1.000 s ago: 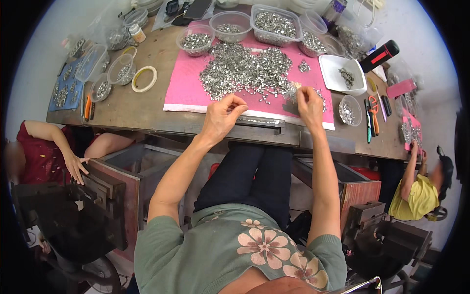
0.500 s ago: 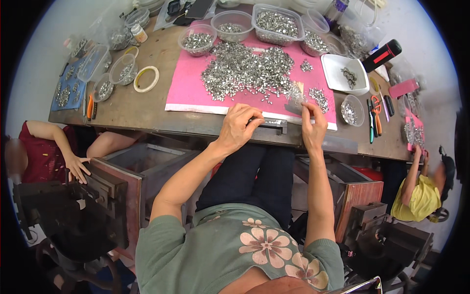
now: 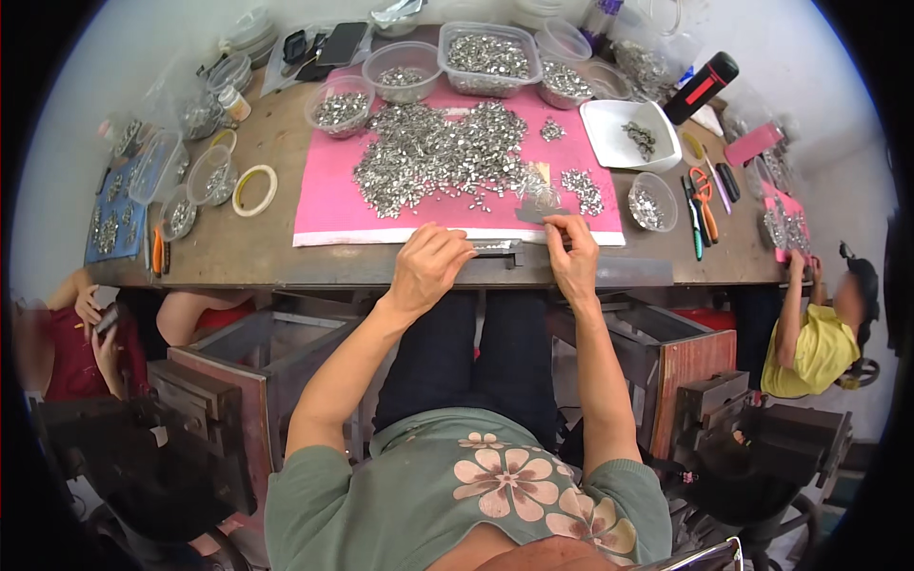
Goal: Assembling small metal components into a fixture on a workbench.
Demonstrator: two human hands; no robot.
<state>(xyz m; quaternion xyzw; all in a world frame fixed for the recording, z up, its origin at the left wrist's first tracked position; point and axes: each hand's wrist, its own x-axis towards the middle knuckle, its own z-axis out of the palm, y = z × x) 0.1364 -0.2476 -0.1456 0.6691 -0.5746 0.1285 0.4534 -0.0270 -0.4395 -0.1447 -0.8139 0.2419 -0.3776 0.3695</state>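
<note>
My left hand (image 3: 430,270) is closed, its fingertips pinched at the left end of a dark metal fixture (image 3: 514,253) on the table's front edge. Small shiny pieces lie in a row along that fixture. To its right, my right hand (image 3: 575,263) has thumb and forefinger brought together beside a small bundle of thin metal pins (image 3: 542,190). Whatever either pinch holds is too small to make out. Beyond both hands, a wide heap of small silvery metal pieces (image 3: 443,152) covers much of the pink mat (image 3: 319,205).
Clear tubs of metal pieces (image 3: 490,59) line the mat's back. A white tray (image 3: 609,133), pliers (image 3: 705,205) and a black flask (image 3: 702,88) sit at right. A tape roll (image 3: 255,190) lies left. Co-workers sit on both sides, one in yellow (image 3: 809,352).
The table has shifted slightly left in view. My left hand has uncovered more of the fixture's row of pieces. The co-worker at left has moved a hand off the machine and holds a phone-like object.
</note>
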